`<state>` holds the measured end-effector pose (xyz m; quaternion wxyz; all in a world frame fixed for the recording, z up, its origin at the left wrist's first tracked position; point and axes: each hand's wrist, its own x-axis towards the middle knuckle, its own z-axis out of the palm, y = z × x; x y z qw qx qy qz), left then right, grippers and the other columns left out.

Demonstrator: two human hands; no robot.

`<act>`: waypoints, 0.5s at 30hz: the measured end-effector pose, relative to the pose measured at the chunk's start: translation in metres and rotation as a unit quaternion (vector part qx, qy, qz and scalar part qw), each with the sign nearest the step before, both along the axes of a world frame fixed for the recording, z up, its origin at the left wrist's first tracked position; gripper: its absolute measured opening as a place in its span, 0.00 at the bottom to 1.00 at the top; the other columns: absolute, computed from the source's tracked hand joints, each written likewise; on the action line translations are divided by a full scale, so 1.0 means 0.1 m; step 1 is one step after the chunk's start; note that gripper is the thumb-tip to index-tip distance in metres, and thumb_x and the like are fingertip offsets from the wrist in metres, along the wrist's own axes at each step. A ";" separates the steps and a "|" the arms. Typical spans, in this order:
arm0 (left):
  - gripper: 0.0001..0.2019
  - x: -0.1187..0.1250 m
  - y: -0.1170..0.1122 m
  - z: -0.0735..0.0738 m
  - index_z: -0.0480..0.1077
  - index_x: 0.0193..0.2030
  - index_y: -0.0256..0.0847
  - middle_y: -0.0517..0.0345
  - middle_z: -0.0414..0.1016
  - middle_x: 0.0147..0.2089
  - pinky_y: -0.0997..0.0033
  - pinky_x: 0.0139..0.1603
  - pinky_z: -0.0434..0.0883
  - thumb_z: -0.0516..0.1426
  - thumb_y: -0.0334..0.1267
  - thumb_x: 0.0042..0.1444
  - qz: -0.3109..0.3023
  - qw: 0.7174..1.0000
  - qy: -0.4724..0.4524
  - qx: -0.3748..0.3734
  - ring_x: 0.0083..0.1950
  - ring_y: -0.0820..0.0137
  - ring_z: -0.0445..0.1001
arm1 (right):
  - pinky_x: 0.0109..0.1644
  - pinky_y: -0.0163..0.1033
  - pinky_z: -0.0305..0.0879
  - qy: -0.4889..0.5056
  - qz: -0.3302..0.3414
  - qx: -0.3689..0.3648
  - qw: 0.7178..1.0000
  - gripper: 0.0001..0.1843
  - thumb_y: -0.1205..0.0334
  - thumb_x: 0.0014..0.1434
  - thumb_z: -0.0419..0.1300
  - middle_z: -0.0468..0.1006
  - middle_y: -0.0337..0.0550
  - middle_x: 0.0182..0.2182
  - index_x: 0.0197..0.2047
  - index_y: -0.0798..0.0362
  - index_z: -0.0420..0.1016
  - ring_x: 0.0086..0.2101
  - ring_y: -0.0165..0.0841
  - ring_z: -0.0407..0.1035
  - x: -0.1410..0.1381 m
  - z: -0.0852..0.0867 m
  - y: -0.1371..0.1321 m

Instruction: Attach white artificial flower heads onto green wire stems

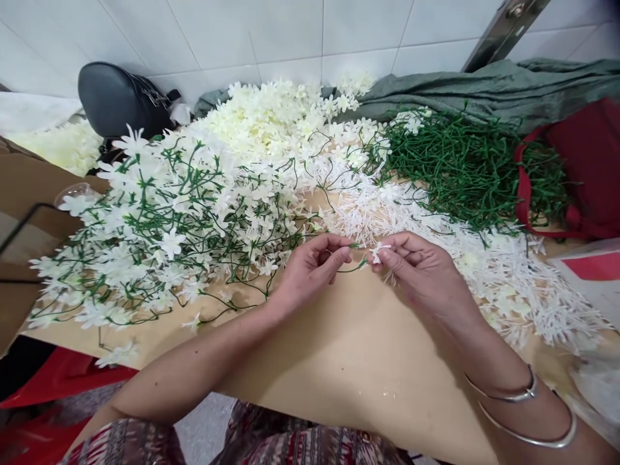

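Over the middle of the table my left hand (317, 268) pinches a thin green plastic stem (359, 263) between thumb and fingers. Facing it, my right hand (421, 268) is closed on a small white artificial flower (380, 252); thin white strands hang just below those fingertips. Stem and flower are very close together, and I cannot tell whether they touch. A big heap of white flowers on green stems (194, 219) lies left of my left hand. Behind my right hand is a pile of thin white pieces (372, 210), spreading to the right.
Bare green stems (460, 161) are piled at the back right, beside a red bag (588, 168). Loose cream petals (271, 116) are heaped by the tiled wall. A black bag (123, 100) and a cardboard box (29, 213) stand left. Green cloth (465, 90) lies along the wall.
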<state>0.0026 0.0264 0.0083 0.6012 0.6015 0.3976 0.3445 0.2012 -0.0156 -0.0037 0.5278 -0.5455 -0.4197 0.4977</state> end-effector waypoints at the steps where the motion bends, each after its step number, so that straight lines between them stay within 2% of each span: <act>1: 0.14 0.00 0.00 -0.01 0.77 0.46 0.41 0.60 0.76 0.34 0.76 0.25 0.64 0.63 0.50 0.65 0.004 1.000 0.000 0.002 0.25 0.79 0.64 | 0.32 0.39 0.68 -0.003 0.015 -0.005 1.000 0.17 0.44 0.53 0.74 0.80 0.38 0.25 0.36 0.48 0.80 0.27 0.34 0.74 0.00 0.01 0.00; 6: 0.17 0.01 -0.03 -0.03 0.79 0.42 0.42 0.61 0.74 0.31 0.77 0.27 0.67 0.67 0.54 0.62 0.014 1.000 0.000 0.012 0.28 0.76 0.67 | 0.36 0.40 0.68 -0.003 0.049 -0.010 0.999 0.15 0.45 0.56 0.73 0.81 0.38 0.27 0.36 0.47 0.81 0.30 0.33 0.73 0.02 -0.01 -0.01; 9: 0.14 0.03 -0.11 0.03 0.79 0.44 0.41 0.60 0.76 0.32 0.76 0.29 0.70 0.66 0.51 0.64 0.014 1.000 -0.001 0.026 0.29 0.76 0.71 | 0.38 0.39 0.67 0.013 0.054 -0.011 0.998 0.14 0.46 0.57 0.73 0.80 0.38 0.28 0.37 0.47 0.81 0.31 0.33 0.72 0.04 -0.03 -0.02; 12: 0.11 0.06 -0.22 0.09 0.77 0.45 0.41 0.59 0.78 0.33 0.75 0.35 0.76 0.63 0.47 0.67 -0.006 0.999 -0.028 -0.024 0.32 0.75 0.77 | 0.37 0.39 0.67 0.028 0.055 -0.013 0.998 0.17 0.43 0.56 0.74 0.78 0.38 0.28 0.36 0.47 0.80 0.30 0.33 0.70 0.04 0.01 -0.02; 15: 0.12 0.08 -0.25 0.04 0.74 0.43 0.41 0.56 0.80 0.36 0.71 0.44 0.80 0.62 0.48 0.68 -0.028 0.996 -0.051 -0.074 0.37 0.72 0.81 | 0.36 0.40 0.67 0.044 0.040 -0.017 0.998 0.23 0.37 0.52 0.75 0.77 0.38 0.27 0.34 0.47 0.78 0.29 0.33 0.69 0.03 0.05 -0.01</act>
